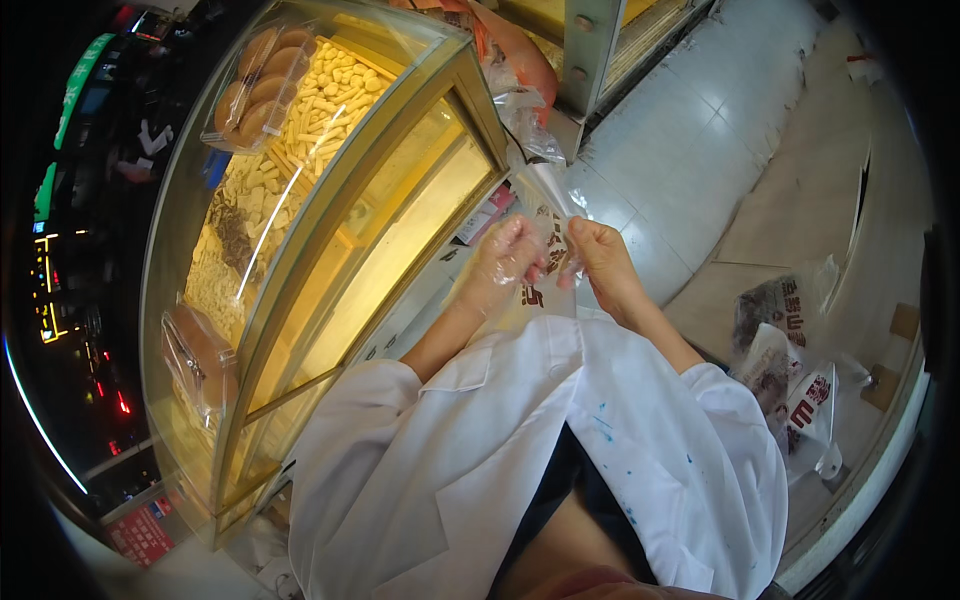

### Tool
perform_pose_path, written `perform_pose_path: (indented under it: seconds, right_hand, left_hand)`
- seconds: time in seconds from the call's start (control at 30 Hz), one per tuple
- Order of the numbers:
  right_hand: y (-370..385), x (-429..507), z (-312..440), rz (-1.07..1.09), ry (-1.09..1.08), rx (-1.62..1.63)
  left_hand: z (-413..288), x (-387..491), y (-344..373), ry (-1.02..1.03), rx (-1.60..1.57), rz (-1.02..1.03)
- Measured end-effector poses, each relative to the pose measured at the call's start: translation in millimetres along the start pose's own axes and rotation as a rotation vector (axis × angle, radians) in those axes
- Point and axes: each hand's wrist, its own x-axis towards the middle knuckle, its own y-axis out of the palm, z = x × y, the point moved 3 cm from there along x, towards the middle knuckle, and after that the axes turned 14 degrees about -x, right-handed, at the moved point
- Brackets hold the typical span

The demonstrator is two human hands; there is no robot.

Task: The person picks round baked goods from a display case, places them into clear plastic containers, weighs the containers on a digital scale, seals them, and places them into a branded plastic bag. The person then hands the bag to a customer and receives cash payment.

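Observation:
A clear plastic bag (556, 247) with brown printed writing hangs between my two hands, in front of my white coat. My right hand (606, 261) pinches its right edge between thumb and fingers. On the other side my left hand (504, 255) is covered by a thin clear plastic glove. Its fingers are curled against the bag's left part, and the fingertips are partly hidden. The bag looks flat, and its lower end drops out of sight behind my coat (517, 390).
At left stands a lit glass display case (352, 225) holding pale snack pieces (330, 97). Clear boxes of round brown pastries (262, 86) sit on top. Filled printed bags (780, 367) lie on a counter (810, 187) at right. Beyond my hands is a tiled floor (675, 135).

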Motion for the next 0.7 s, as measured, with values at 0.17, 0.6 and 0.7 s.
perform_pose_path:
  seconds: [0.17,0.6,0.7]
  right_hand:
    - [0.7,-1.9,-1.5,-0.013,0.002,0.028]
    - [-40.6,5.6,-10.0,-0.220,-0.073,0.000]
    - [-72.4,8.5,-40.4,-0.335,-0.167,-0.296]
  left_hand:
    - [1.9,11.6,30.6,0.105,0.286,0.103]
    - [21.0,35.1,34.4,-0.095,-0.127,-0.021]
    - [11.1,42.8,24.4,0.000,-0.425,-0.127]
